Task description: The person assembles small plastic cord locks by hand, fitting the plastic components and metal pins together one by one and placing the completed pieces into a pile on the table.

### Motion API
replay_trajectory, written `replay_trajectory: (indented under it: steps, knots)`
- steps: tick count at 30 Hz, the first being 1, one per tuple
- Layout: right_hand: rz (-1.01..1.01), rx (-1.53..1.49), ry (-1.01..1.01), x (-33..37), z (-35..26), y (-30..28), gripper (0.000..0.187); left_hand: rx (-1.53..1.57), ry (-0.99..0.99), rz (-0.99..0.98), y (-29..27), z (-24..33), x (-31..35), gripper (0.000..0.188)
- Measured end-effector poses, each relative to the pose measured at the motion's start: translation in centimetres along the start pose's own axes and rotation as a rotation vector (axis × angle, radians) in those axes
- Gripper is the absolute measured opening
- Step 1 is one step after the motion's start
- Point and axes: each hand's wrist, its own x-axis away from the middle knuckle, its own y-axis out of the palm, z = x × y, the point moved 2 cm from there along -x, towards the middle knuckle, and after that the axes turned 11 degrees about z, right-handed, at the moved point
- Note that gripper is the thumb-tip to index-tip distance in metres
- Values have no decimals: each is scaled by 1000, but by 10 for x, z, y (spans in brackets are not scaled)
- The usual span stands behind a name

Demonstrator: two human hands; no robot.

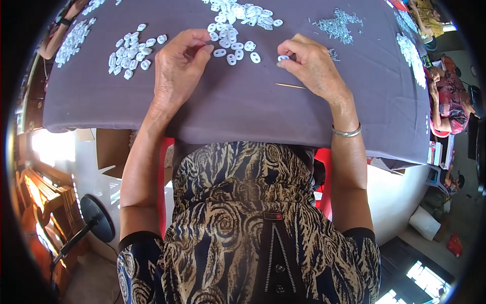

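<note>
My right hand [311, 63] pinches one small white oval plastic piece [283, 58] between thumb and forefinger. My left hand [179, 63] is at the left edge of a loose group of white oval two-hole pieces [231, 45]. Its forefinger and thumb are curved with a gap between their tips, and the forefinger tip is close to the nearest pieces; nothing shows in its grasp. Below my right hand a thin pointed wooden stick [290, 85] lies on the dark cloth-covered table [228, 111].
Another cluster of white pieces [132, 54] lies left of my left hand, and a bigger heap [243, 12] at the far middle. Small metal screw-like parts [339, 25] are piled far right. Other people sit at the table's sides, with more white piles [411, 55] near them.
</note>
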Motion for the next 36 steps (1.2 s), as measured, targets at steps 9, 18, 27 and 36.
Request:
replay_trajectory:
  steps: [9, 18, 27, 36]
  knots:
    - [96, -11, 63, 0, -2, 6, 18, 60, -125, 19, -1, -6, 3, 16]
    - [45, -89, 174, -4, -7, 10, 15, 45, -125, 4, 0, -8, 3, 15]
    - [50, -110, 81, -27, -18, 28, 13, 116, -74, -25, 7, -4, 8, 12]
    - [-155, -99, 278, -36, -23, 49, 16, 151, -70, -12, 7, -4, 8, 12]
